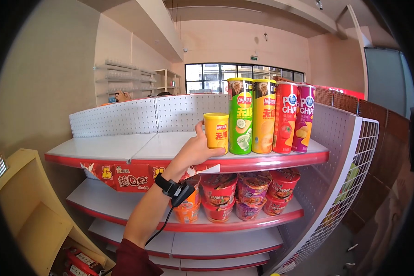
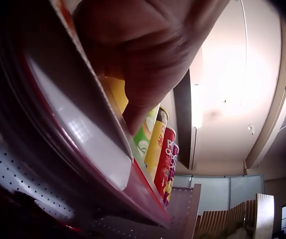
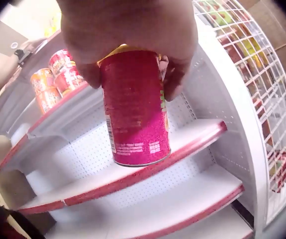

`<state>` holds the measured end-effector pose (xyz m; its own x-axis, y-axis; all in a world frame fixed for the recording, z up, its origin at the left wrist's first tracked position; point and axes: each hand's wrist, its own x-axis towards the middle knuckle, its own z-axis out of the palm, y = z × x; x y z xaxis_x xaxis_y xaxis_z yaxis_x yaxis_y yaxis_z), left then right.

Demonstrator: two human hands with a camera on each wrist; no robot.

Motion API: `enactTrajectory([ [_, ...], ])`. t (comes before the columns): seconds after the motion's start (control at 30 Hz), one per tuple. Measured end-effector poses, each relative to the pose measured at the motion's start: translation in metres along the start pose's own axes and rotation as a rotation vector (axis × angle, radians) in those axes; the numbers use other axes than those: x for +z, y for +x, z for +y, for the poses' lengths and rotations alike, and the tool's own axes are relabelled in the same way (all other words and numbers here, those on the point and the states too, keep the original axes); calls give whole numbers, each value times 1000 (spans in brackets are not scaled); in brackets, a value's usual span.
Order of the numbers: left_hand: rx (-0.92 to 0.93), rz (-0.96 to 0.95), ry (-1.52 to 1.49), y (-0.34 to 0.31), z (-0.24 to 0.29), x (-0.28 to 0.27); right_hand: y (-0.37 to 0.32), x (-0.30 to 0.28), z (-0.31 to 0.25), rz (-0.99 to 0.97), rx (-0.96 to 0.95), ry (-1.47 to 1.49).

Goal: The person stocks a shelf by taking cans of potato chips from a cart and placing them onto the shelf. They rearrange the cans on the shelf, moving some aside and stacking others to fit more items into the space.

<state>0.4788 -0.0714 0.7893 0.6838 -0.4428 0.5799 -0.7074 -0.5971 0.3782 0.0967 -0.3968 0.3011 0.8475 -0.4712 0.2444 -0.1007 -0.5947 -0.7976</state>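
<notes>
On the top shelf a short yellow chip can (image 1: 216,134) stands at the left end of a row. My left hand (image 1: 194,148) grips it, thumb low across its front and fingers behind. Beside it is a tall green chip can (image 1: 240,117), followed by a tall yellow can (image 1: 263,120), a red can (image 1: 285,120) and a purple can (image 1: 303,120). In the right wrist view my right hand (image 3: 130,25) holds a short red-magenta chip can (image 3: 135,109) by its upper end, over the lower shelves. The head view does not show this hand.
Stacked instant noodle cups (image 1: 218,191) fill part of the second shelf. A red cardboard strip (image 1: 129,178) hangs at the top shelf's front edge. A white wire rack (image 1: 354,184) borders the right side, and a beige display stand (image 1: 32,184) the left.
</notes>
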Motion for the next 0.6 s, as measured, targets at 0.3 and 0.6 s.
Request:
enactTrajectory([
  [0.3, 202, 332, -322, -119, 111, 18, 90, -31, -140, -66, -248, 808],
  [0.6, -12, -732, -607, -260, 126, 126, 100, -44, -243, -426, -408, 959],
])
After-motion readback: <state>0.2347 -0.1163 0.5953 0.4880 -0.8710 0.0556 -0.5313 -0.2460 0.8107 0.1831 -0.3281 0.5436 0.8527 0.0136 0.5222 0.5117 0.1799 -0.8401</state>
